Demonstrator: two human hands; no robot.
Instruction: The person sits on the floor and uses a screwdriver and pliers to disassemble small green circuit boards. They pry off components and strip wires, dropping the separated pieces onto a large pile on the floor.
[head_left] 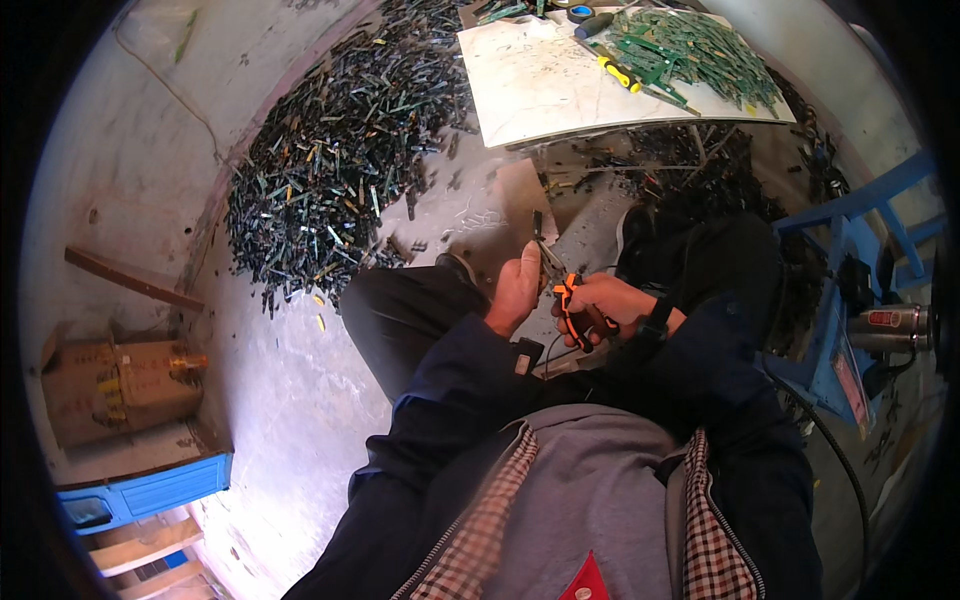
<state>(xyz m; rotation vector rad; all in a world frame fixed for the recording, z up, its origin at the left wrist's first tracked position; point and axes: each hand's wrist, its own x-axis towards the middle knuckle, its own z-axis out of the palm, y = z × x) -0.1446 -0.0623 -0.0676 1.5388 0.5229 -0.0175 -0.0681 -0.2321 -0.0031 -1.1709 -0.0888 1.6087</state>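
My right hand (613, 299) is wrapped round pliers (574, 322) with orange and black handles. Their metal jaws point up and to the left, close to the fingers of my left hand (515, 292). That hand pinches a thin dark strip (538, 222), whose end sticks up past the thumb. Whether the jaws bite on the strip is too small to tell. Both hands are held between my bent knees, above the floor. Beyond them on the floor lie several small pale wire-like pieces (480, 217) by a flat brownish sheet (522, 190).
A large heap of dark strips (320, 170) covers the floor at the far left. On a low white table (510, 95) lie a pile of green circuit-board strips (690, 50) and a yellow-black screwdriver (620, 75). A blue frame (845, 215) and steel flask (893, 328) stand right; a cardboard box (150, 385) left.
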